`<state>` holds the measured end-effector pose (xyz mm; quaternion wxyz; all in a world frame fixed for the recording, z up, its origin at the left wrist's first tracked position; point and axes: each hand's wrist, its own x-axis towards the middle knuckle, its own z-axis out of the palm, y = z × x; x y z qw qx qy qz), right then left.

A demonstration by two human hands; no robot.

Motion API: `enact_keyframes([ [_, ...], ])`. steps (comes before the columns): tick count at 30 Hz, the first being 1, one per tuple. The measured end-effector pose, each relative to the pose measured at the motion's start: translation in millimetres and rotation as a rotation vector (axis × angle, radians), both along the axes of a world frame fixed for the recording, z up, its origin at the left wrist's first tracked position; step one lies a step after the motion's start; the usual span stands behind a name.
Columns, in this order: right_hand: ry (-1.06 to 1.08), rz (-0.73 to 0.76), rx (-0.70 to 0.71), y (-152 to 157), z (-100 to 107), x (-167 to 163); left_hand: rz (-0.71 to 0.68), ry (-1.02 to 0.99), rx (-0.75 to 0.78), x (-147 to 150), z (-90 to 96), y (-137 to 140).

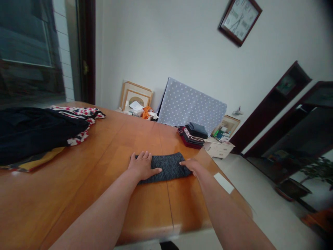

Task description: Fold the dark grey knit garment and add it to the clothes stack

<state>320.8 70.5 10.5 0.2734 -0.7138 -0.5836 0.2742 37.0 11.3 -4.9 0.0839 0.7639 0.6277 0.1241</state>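
Observation:
A dark grey, mottled garment (169, 167), folded into a long flat strip, lies across the wooden table in front of me. My left hand (142, 167) rests flat on its left end, fingers stretched out and thumb pointing right along the cloth. At the right end my right hand (191, 165) grips the fabric's edge, the thumb on top and the other fingers mostly hidden at the far side or underneath. What kind of garment it is, I cannot tell.
A stack of folded clothes (194, 136) stands at the table's far right edge. Dark and patterned loose clothes (41, 133) are heaped at the left. A white rectangular object (223, 183) lies near the right edge of the table (109, 194). Behind it is a polka-dot cloth (191, 102).

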Motion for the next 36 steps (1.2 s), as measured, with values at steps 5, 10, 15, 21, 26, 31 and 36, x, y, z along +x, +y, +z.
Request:
enact_keyframes([
  [5,0.036,-0.002,-0.071,-4,4,0,0.002,0.002,-0.009,0,3.6,-2],
  [10,0.069,-0.006,-0.1,-9,8,-3,0.006,-0.003,-0.014,0,4.4,-2],
  [15,0.057,0.007,-0.098,-12,12,-10,0.006,-0.008,-0.006,0,2.0,-1],
  [21,-0.098,0.017,0.055,-22,22,-24,0.001,-0.019,-0.005,0,2.0,-2],
  [26,-0.578,0.106,0.283,-49,27,-55,0.002,-0.021,-0.007,1,5.0,-4],
  [31,-0.745,0.266,0.316,-74,19,-87,0.002,-0.023,-0.022,1,6.7,-4],
  [36,-0.716,0.252,0.276,-71,20,-87,-0.001,-0.03,-0.029,1,6.7,-4],
])
